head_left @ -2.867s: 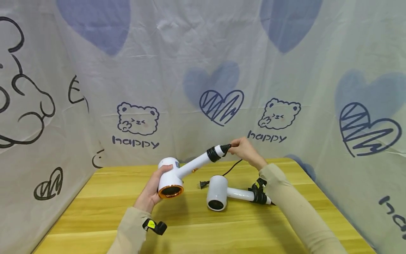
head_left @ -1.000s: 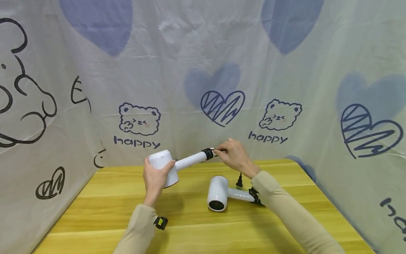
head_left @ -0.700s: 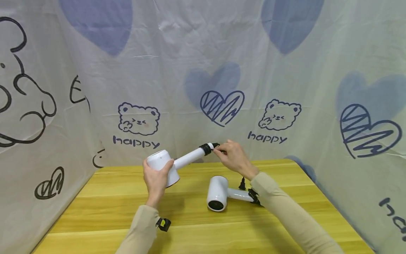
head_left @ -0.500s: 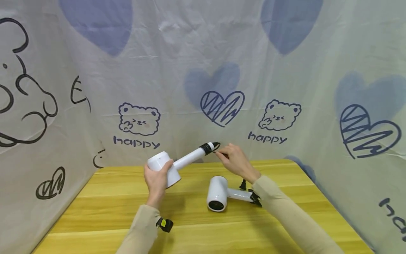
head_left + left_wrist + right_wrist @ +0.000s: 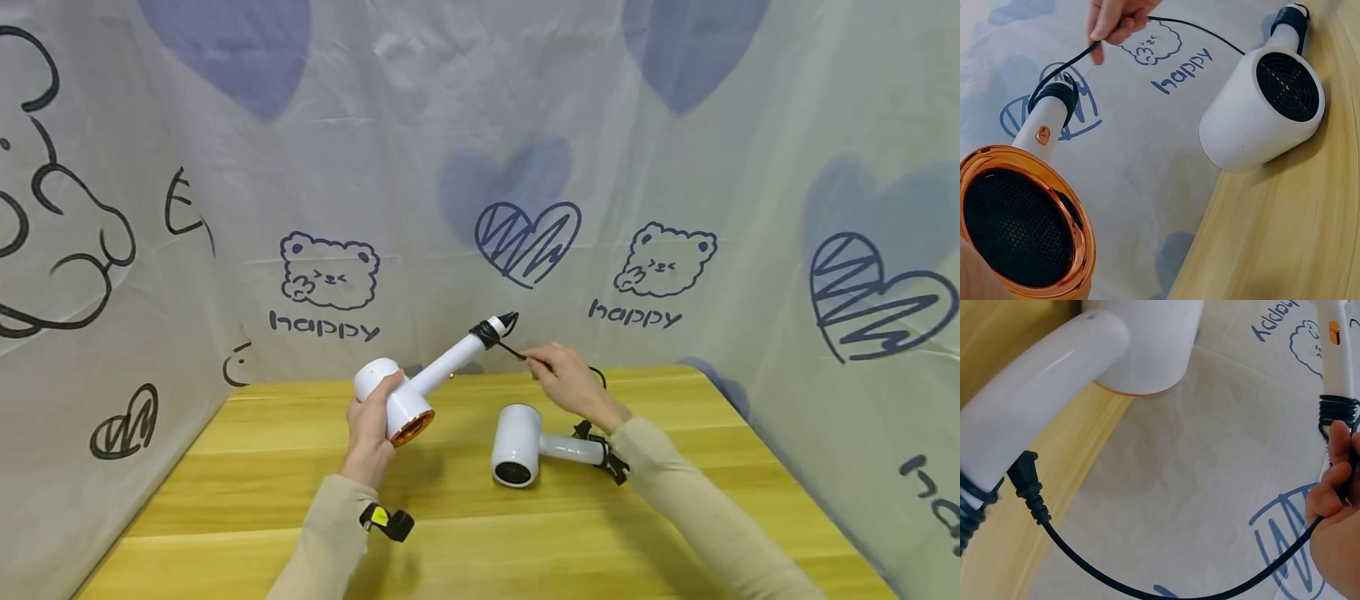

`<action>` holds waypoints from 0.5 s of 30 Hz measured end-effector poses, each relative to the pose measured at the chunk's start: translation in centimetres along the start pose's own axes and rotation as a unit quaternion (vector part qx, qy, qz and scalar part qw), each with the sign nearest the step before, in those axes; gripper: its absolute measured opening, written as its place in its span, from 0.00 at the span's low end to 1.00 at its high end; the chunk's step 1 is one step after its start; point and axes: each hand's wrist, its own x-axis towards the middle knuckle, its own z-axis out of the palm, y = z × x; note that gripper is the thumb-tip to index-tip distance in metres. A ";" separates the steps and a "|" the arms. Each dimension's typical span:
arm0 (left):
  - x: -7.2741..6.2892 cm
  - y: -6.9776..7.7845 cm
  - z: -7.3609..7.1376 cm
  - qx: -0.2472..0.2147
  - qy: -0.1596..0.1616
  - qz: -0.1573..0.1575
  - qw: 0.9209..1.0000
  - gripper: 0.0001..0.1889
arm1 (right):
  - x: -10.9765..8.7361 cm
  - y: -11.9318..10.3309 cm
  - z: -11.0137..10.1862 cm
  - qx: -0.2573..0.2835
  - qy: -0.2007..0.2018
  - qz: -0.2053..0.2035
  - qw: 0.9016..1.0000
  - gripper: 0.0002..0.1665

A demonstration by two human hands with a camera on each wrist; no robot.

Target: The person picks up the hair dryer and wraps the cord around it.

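A white hair dryer with a copper-coloured rim is held off the table by my left hand, thumb and fingers around its barrel. Its handle slants up to the right, with black cord coiled near the tip. My right hand pinches a stretch of this cord just right of the coils. From there the cord sags to a black plug, near the handle of a second white hair dryer. That one lies on the table.
The wood-grain table is enclosed by pale fabric walls with heart and bear drawings. The second dryer's handle points right, its own black cord wound near the end, partly behind my right sleeve.
My right hand has moved right and slightly down from the handle tip, and a longer stretch of cord now shows. The held dryer has turned, bringing its copper rim back into view.
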 end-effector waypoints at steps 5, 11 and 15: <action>0.1 0.4 -0.2 -0.020 -0.011 -0.017 1.000 0.39 | 0.1 0.7 -0.3 0.022 -0.028 0.020 0.999 0.17; -0.2 0.8 -0.4 -0.031 -0.026 -0.028 0.999 0.39 | -0.2 1.5 -0.6 0.082 -0.069 0.031 0.994 0.15; -0.1 0.8 -0.5 -0.048 -0.014 -0.024 0.998 0.39 | -0.6 2.3 -0.8 0.117 -0.111 0.056 0.985 0.16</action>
